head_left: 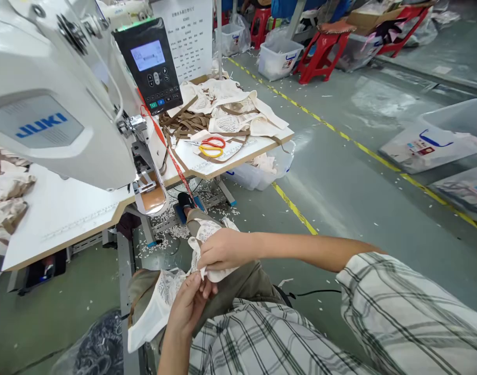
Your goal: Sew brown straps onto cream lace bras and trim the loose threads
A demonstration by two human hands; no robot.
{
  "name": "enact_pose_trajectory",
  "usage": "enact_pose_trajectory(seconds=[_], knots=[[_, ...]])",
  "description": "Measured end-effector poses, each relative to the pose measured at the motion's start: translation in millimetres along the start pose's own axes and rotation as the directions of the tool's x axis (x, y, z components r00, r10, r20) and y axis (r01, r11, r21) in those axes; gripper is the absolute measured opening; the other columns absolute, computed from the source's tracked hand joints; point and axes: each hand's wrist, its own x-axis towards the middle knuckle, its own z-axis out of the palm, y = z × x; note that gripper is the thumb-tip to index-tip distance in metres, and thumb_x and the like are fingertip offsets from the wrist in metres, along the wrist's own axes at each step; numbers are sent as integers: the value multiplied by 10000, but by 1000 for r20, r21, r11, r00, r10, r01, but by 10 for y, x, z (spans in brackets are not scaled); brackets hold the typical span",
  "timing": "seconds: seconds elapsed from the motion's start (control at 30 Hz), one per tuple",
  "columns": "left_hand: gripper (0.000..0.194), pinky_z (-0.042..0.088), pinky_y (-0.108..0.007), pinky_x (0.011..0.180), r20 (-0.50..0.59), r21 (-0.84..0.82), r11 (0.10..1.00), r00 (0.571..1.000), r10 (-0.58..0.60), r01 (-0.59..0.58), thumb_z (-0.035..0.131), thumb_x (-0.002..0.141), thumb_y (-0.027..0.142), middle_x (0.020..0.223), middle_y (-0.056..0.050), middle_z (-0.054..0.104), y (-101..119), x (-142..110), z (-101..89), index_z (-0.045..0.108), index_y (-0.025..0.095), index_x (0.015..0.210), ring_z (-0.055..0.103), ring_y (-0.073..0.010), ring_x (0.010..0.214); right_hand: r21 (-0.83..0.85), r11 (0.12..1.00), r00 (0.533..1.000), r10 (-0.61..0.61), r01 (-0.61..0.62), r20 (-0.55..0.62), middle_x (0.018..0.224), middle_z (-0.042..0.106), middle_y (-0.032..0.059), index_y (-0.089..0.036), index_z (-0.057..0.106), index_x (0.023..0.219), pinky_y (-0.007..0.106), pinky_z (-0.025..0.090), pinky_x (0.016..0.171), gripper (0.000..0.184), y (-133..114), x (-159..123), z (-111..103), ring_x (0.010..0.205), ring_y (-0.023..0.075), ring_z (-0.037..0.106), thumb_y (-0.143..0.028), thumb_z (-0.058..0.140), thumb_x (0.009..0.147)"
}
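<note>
On my lap lies a cream lace garment piece with a brown strap along its edge. My left hand pinches the fabric from below, fingers closed on its edge. My right hand grips the same piece from above, fingers curled over a folded part. Both hands meet over my knees, below and to the right of the white sewing machine.
The sewing table holds a pile of cream pieces and brown straps, and scissors with red and yellow handles. A control panel stands on the machine. Plastic bins and red stools stand on the floor, with a yellow floor line.
</note>
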Motion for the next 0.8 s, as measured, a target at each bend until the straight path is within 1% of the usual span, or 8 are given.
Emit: enact_pose_trajectory(seconds=[0.07, 0.13, 0.2, 0.27, 0.4, 0.57, 0.7, 0.8], knots=[[365, 389, -221, 552, -17, -82, 996, 1000, -25, 24, 818, 797, 411, 443, 83, 301, 86, -68, -23, 580, 175, 652, 369, -78, 459, 79, 994, 997, 68, -71, 31, 1013, 746, 0, -263, 711, 1116, 226, 470, 710, 260, 259, 62, -256, 922, 114, 684, -455, 594, 985], [364, 337, -202, 492, -59, -190, 981, 997, -50, 38, 853, 766, 344, 425, 111, 212, 152, -111, -35, 555, 175, 643, 283, -57, 418, 36, 942, 937, 337, -335, -91, 1069, 748, 23, -248, 712, 1086, 272, 501, 801, 257, 669, 133, -589, 976, 148, 684, -439, 560, 1003], [395, 420, -207, 552, -124, -252, 968, 992, -17, -15, 886, 726, 330, 450, 96, 321, 189, -126, -9, 536, 175, 630, 404, -65, 473, -79, 747, 723, 603, -660, -337, 1146, 729, 115, -170, 693, 1084, 351, 506, 864, 230, 1157, 202, -919, 1020, 207, 670, -315, 531, 1010], [393, 522, -254, 711, -219, -242, 962, 973, 73, -126, 918, 671, 379, 572, 49, 541, 203, -121, 43, 584, 171, 676, 580, -101, 634, -171, 545, 559, 707, -821, -433, 1193, 701, 199, -90, 677, 1010, 385, 491, 906, 182, 1621, 263, -1143, 1077, 251, 657, -243, 603, 944], [397, 541, -290, 821, -402, -124, 940, 882, 245, -317, 932, 620, 408, 816, -19, 728, 196, -101, 89, 688, 166, 819, 669, -131, 784, -180, 494, 524, 772, -851, -360, 1068, 714, 255, -78, 503, 557, 354, 444, 912, 485, 2174, 352, -1203, 1133, 273, 665, -431, 526, 889], [307, 492, -232, 687, -438, 27, 924, 826, 355, -383, 859, 716, 425, 794, -14, 724, 157, -164, 63, 711, 171, 803, 617, -95, 675, -236, 478, 533, 773, -846, -344, 1133, 647, 341, -221, 204, 406, 346, 418, 802, 501, 2140, 337, -1234, 1211, 325, 616, -489, 398, 783], [264, 456, -214, 647, -459, 112, 903, 784, 418, -415, 833, 744, 415, 832, -24, 740, 143, -227, 58, 728, 183, 810, 606, -97, 698, -325, 399, 508, 759, -857, -407, 1255, 635, 232, -214, 103, 367, 411, 394, 757, 516, 1842, 215, -1451, 1229, 334, 589, -462, 175, 814], [229, 417, -208, 593, -464, 147, 887, 761, 453, -439, 817, 765, 399, 836, -23, 744, 145, -235, 51, 744, 189, 822, 552, -81, 645, -201, 430, 469, 721, -880, -511, 1223, 667, 148, -187, 55, 333, 448, 371, 697, 563, 1468, 19, -1578, 1215, 348, 578, -423, -30, 837]])
